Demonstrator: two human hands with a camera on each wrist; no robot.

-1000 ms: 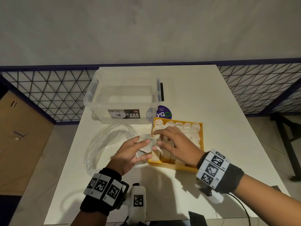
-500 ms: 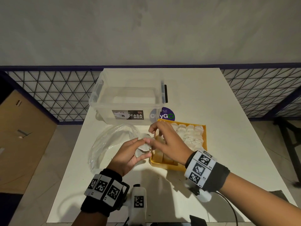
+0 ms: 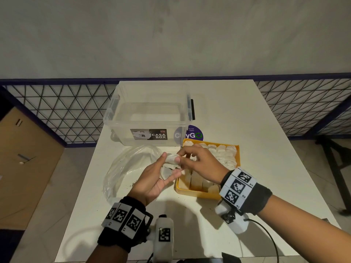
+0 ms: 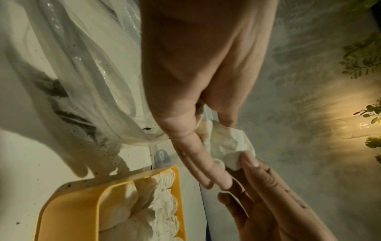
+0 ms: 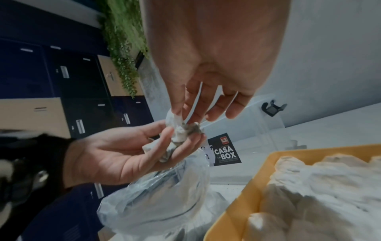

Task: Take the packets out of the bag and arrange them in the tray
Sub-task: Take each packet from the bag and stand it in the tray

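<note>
My left hand is palm up just left of the yellow tray, cradling a small bunch of crumpled white packets between thumb and fingers. My right hand reaches across from over the tray and pinches the top of one packet with thumb and forefinger. The tray holds several rows of white packets. The clear plastic bag lies slack on the table to the left, under my left hand. In the left wrist view the pinched packet sits between both hands.
A clear lidless storage box with a "CASA BOX" label stands behind the bag and tray. A round purple sticker lies beside it. Dark crumbs dot the white table. Wire fencing runs behind the table.
My right hand left the packets in the tray, moved left to my left hand and took hold of a packet there. The left hand has stayed almost still.
</note>
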